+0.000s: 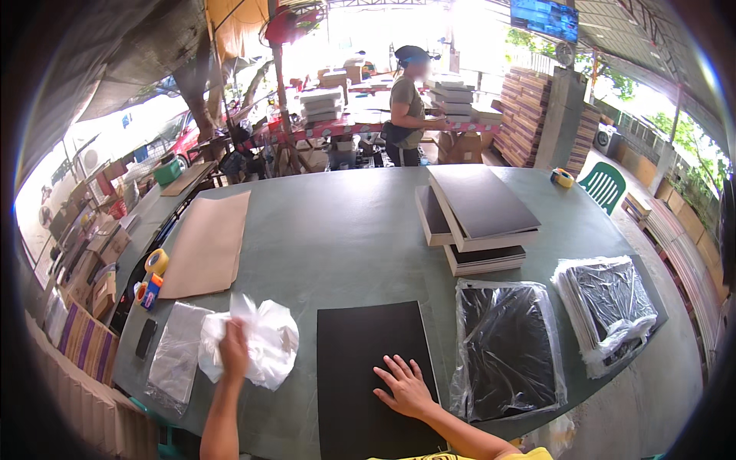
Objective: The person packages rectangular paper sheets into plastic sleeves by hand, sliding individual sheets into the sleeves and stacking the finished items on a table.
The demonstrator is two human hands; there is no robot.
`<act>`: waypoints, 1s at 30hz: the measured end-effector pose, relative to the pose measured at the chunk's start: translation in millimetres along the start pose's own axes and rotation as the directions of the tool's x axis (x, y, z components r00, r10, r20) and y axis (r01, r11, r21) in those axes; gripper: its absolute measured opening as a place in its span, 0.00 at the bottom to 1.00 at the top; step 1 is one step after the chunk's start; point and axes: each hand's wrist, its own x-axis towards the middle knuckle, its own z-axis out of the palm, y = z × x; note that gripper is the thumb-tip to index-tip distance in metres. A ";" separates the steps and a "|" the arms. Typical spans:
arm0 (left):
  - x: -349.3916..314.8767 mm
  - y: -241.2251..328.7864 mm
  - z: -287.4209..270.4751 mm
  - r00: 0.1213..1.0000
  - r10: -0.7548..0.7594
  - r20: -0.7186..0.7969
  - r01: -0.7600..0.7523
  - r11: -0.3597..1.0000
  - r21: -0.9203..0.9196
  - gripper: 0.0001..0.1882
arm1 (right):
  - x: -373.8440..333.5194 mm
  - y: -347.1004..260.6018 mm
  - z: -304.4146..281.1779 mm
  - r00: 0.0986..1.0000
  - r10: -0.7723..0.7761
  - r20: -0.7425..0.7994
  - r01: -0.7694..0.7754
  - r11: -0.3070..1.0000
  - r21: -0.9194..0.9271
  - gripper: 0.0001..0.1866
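Observation:
My left hand (234, 349) is closed on a piece of thin white sheeting, raised above a crumpled white heap (274, 354). Motion blur hides whether this is plastic or paper. Flat on a large black board (360, 345) lies my right hand (406, 387), its fingers spread. To the right of the board is a black panel in clear plastic wrap (510, 349). Farther right, a wrapped black stack (606, 307) sits near the table edge. Folded clear plastic (176, 353) rests left of the white heap.
Black-topped boards (483, 203) are stacked at the back right of the green table (330, 230). Brown paper sheets (207, 245), a yellow tape roll (157, 261) and a dark phone (146, 338) lie at left. A co-worker (410, 107) stands beyond the table; a green chair (603, 186) stands right.

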 end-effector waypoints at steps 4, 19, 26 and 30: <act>-76.0 86.3 33.9 0.724 0.464 0.511 -0.381 0.886 -0.265 0.03 | 11.2 -10.9 -19.7 0.990 -0.109 -0.094 0.142 0.851 0.506 0.35; -6.1 125.2 79.1 0.936 -0.140 0.322 0.261 0.891 -0.371 0.09 | 4.6 10.8 -50.9 0.948 0.160 0.276 -0.212 -0.331 0.920 0.20; -6.2 117.3 107.2 0.946 -0.063 0.318 0.197 0.891 -0.410 0.06 | 2.4 30.4 -36.9 0.873 0.298 0.386 -0.299 -0.297 0.907 0.16; -14.6 121.5 107.3 0.907 -0.026 0.419 0.250 0.835 -0.490 0.08 | 0.0 41.3 -25.3 0.881 0.155 0.447 -0.374 -0.351 0.858 0.16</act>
